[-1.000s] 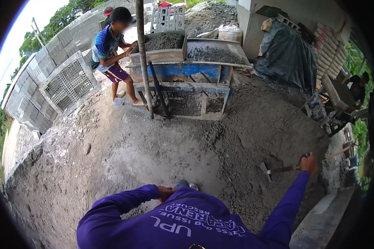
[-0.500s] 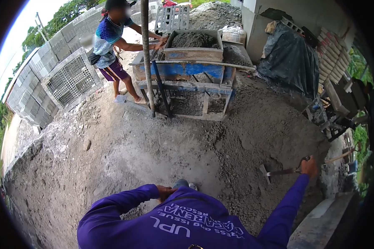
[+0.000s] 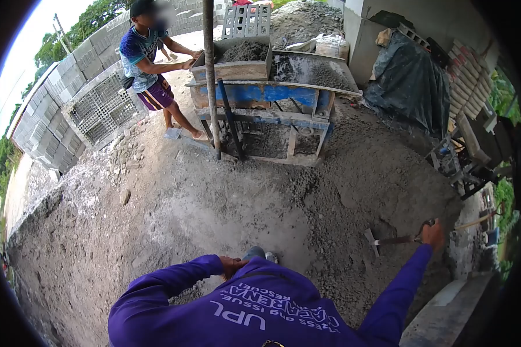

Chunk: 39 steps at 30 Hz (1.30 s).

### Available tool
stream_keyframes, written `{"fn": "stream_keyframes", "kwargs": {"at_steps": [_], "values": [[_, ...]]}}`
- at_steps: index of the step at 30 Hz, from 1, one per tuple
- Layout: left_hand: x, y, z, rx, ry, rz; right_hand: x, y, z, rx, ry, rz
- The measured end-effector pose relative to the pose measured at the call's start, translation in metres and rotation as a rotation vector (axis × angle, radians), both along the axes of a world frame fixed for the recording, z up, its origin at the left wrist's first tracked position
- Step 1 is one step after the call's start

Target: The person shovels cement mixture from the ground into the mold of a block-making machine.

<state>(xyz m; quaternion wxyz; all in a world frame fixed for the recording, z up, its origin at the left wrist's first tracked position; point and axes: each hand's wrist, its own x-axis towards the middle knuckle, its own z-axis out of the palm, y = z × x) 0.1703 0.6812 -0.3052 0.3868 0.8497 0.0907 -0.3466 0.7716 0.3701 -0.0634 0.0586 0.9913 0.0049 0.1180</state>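
Head view: the right hand grips a shovel, seemingly in a pause; lifting would need the left hand, whose grip I cannot tell.

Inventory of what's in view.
shovel: 1, dark, lower right
bench: 1, blue and grey, upper centre
box: 1, grey-brown, on bench
mix: 1 heap, grey, in box
pole: 1, grey, before bench
co-worker: 1 clearly visible, in blue, left of bench
blocks: many, grey, left
grate: 1, grey, left
tarp: 1, dark, upper right
trees: several, green, upper left
shirt: 1, purple, bottom
left hand: 1, bare, against shirt
right hand: 1, bare, on shovel
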Motion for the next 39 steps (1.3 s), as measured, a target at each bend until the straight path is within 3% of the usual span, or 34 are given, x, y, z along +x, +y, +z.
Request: {"fn": "stream_keyframes", "kwargs": {"at_steps": [10, 22, 32, 39], "values": [[0.008, -0.003, 0.036, -0.061, -0.024, 0.028, 0.003, 0.000, -0.003, -0.009, -0.009, -0.017], [0.012, 0.000, 0.040, -0.101, -0.058, 0.009, -0.001, 0.001, 0.003, -0.027, 0.020, -0.007], [0.008, 0.000, 0.029, -0.059, -0.033, 0.028, 0.002, -0.001, 0.000, -0.003, -0.008, 0.016], [-0.004, 0.006, -0.004, -0.156, -0.208, 0.030, 0.013, -0.008, -0.012, 0.010, -0.071, 0.051]]}}
